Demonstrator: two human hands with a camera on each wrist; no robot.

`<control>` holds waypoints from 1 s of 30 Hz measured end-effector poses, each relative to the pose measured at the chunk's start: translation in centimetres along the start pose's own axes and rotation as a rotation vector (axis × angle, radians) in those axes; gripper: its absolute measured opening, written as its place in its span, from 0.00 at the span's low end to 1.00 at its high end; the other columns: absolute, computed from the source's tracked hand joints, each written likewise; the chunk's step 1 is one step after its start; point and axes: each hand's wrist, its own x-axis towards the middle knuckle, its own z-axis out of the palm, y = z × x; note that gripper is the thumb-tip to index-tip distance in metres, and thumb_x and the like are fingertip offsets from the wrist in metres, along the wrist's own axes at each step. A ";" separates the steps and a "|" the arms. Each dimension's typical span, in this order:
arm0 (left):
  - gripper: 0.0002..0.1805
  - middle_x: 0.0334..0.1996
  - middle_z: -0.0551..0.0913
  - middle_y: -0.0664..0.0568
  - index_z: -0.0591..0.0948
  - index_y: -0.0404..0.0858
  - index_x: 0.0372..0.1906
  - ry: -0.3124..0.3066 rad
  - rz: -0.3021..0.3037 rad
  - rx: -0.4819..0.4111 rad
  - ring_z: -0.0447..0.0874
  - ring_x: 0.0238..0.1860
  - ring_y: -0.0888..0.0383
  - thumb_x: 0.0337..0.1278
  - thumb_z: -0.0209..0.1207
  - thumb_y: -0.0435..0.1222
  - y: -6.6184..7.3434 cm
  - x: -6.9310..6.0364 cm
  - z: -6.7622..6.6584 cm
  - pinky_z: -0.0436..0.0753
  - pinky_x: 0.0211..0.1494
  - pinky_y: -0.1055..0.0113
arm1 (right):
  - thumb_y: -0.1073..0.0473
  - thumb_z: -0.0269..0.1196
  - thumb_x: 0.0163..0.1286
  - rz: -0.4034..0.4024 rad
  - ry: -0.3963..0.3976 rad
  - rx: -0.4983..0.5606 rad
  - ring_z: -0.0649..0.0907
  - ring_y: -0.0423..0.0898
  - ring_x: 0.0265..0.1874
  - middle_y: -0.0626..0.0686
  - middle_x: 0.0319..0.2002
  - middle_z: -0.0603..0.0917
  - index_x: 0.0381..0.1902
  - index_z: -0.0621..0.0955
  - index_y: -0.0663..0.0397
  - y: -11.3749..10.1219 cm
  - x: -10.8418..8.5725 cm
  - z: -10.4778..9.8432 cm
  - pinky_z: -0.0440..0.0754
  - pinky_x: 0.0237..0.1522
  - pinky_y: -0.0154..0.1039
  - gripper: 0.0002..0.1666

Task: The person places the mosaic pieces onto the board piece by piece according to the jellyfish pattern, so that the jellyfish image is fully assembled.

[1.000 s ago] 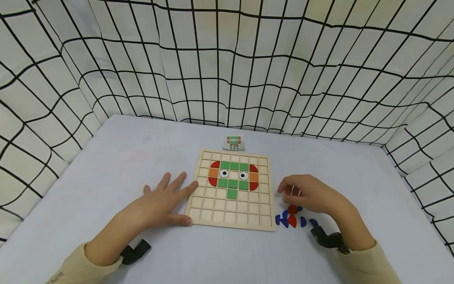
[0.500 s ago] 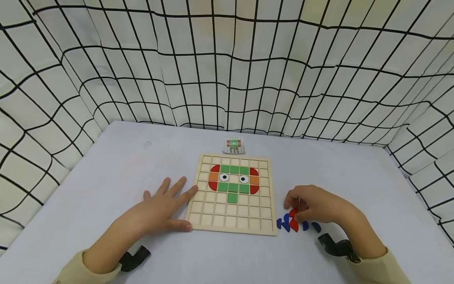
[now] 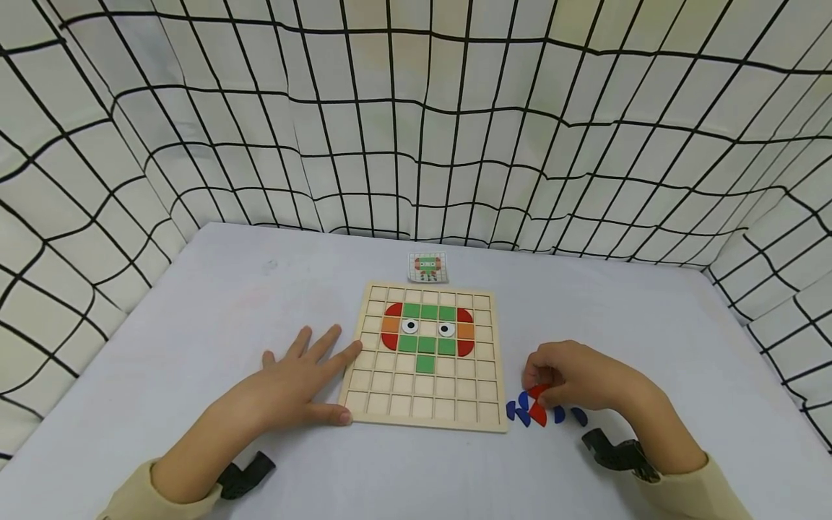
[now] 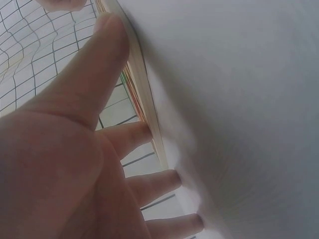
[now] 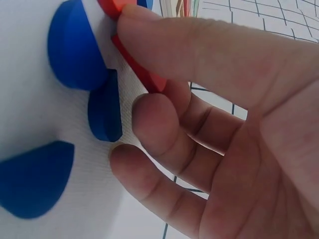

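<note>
A wooden grid board (image 3: 396, 401) lies mid-table, bearing a face of green squares (image 3: 425, 363), red quarter-rounds (image 3: 465, 348), orange squares (image 3: 466, 331) and two eye pieces (image 3: 409, 326). My left hand (image 3: 286, 386) rests spread at its left side, thumb and a fingertip touching the edge. To the board's right, my right hand (image 3: 588, 375) pinches a red curved piece (image 5: 142, 64) between thumb and index finger, low over the table; the fingers partly hide it. Beneath and beside lie another red piece (image 3: 538, 414) and several blue half-round pieces (image 3: 579, 417).
Behind the board lies a small pattern card (image 3: 427, 267) with a similar coloured figure. A black net (image 3: 422, 152) over white cloth surrounds the white table (image 3: 292, 267) at the back and sides. Black wrist mounts (image 3: 245, 474) sit under both forearms.
My right hand has come down and slightly right onto the loose pieces, its thumb and index finger closing on a red one. The left hand stays at the board; the head view has shifted slightly.
</note>
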 end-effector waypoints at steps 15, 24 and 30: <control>0.56 0.79 0.50 0.39 0.56 0.53 0.79 0.001 0.003 -0.001 0.44 0.75 0.24 0.46 0.60 0.71 0.0 -0.1 0.0 0.55 0.53 0.15 | 0.59 0.67 0.67 -0.093 -0.023 0.024 0.79 0.42 0.27 0.44 0.27 0.79 0.41 0.81 0.40 -0.4 0.5 -0.7 0.79 0.28 0.35 0.07; 0.56 0.79 0.51 0.38 0.58 0.52 0.79 0.011 -0.004 0.001 0.44 0.75 0.24 0.45 0.61 0.70 0.0 -0.1 0.0 0.54 0.53 0.15 | 0.62 0.64 0.68 -0.145 0.029 0.014 0.80 0.44 0.33 0.43 0.33 0.81 0.43 0.82 0.43 -2.6 3.2 -1.2 0.81 0.35 0.37 0.08; 0.56 0.79 0.50 0.38 0.57 0.52 0.79 0.006 -0.001 0.005 0.44 0.75 0.24 0.46 0.61 0.70 0.0 -0.1 0.0 0.54 0.53 0.15 | 0.62 0.63 0.68 -0.168 0.068 0.004 0.79 0.44 0.35 0.44 0.35 0.80 0.46 0.80 0.47 -4.3 4.9 -0.9 0.81 0.35 0.37 0.10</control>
